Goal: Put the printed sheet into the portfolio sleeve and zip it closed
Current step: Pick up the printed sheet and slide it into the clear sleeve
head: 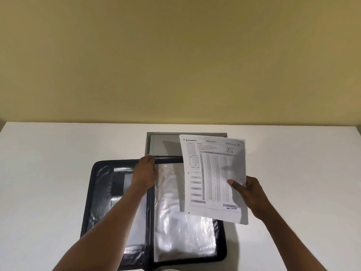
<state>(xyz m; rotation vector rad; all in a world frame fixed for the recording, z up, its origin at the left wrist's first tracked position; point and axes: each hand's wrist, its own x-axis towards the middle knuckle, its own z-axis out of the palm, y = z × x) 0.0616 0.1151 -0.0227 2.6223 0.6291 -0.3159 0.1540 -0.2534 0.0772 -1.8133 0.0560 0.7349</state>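
A black zip portfolio (101, 194) lies open flat on the white table, its clear plastic sleeves (175, 222) shining on the right half. My left hand (144, 173) rests at the top edge of the sleeves near the spine, fingers pinching the sleeve's upper corner. My right hand (248, 192) holds the printed sheet (213, 177), an answer form with columns of bubbles, by its right edge. The sheet hangs tilted above the portfolio's right half and hides part of the sleeve.
A grey flat tray or folder (166, 145) lies behind the portfolio, touching its far edge. The white table (48, 173) ends at a yellow wall (175, 55) just beyond it.
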